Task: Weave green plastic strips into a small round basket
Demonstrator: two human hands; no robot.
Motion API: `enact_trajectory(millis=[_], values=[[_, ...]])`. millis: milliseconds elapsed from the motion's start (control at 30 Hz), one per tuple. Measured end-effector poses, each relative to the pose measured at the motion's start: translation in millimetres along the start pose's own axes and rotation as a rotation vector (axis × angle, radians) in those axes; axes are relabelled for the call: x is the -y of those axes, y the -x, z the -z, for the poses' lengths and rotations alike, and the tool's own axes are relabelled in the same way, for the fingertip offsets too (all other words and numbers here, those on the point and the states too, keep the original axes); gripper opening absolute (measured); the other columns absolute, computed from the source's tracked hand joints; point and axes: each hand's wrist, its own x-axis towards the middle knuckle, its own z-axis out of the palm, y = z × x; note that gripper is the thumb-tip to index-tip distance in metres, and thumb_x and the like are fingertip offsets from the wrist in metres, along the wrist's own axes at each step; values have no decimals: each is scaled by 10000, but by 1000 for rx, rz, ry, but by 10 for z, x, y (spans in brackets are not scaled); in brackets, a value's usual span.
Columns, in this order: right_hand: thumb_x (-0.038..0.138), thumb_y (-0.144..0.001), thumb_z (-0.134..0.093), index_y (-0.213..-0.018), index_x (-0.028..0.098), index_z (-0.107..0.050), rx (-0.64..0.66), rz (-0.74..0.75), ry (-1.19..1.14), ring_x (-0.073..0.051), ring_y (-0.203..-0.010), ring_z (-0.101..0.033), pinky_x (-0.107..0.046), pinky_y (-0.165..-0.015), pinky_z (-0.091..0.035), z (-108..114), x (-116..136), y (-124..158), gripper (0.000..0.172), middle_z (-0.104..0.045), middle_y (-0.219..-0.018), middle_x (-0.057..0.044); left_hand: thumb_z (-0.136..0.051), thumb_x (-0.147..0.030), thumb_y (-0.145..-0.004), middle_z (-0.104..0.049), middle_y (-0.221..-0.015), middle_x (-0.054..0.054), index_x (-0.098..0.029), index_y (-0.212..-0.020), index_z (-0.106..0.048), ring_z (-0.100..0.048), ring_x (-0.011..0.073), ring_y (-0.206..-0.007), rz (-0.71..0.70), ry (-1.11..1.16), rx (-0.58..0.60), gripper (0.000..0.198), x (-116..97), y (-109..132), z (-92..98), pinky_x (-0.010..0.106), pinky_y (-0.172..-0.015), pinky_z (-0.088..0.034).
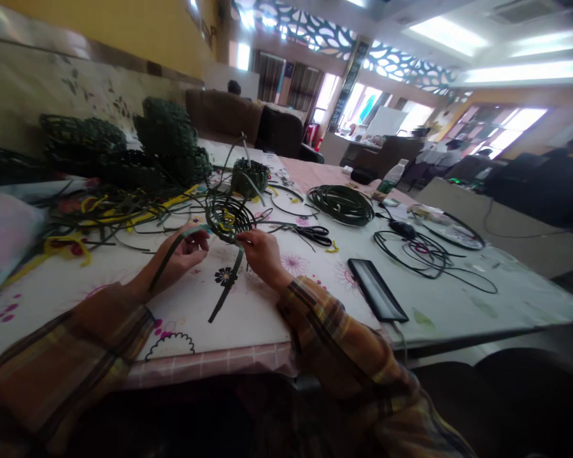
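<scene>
A round, partly woven dark green basket base (229, 218) with yellow strands at its centre lies on the flowered tablecloth (248, 312). My left hand (185, 251) is closed round a green strip (172, 249) that runs from the weave down past my wrist. My right hand (262, 249) pinches the edge of the weave, where another dark strip (226, 289) hangs toward me. Both sleeves are plaid.
A small woven basket (249, 175) stands behind the work. Finished green baskets (124, 146) pile up at the left, with loose green and yellow strips (100, 216). Scissors (315, 234), a coil of strip (341, 203), a phone (376, 289) and black cables (430, 254) lie to the right.
</scene>
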Motion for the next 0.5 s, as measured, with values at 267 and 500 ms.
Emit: enact_trajectory(millis=[267,500], values=[[218,-893,-653,-947,259,-786,0,-11,-15,-163,-860,-665,-244,-784,-464,-15,-1,-3,150,-738,-908,-20,-543,-253,-867,-576,-927,45,-226,-1082,-573,-567,186,-760,-364,-700,-180,219,111,18,-40,315,-742,-475],[225,-876,-682,-947,260,-790,-14,-44,-49,-161,-849,-669,-243,-763,-464,-9,4,-7,134,-743,-900,-18,-524,-239,-899,-619,-1053,82,-234,-1108,-583,-602,279,-1062,-483,-859,-206,217,106,26,-44,393,-910,-497]])
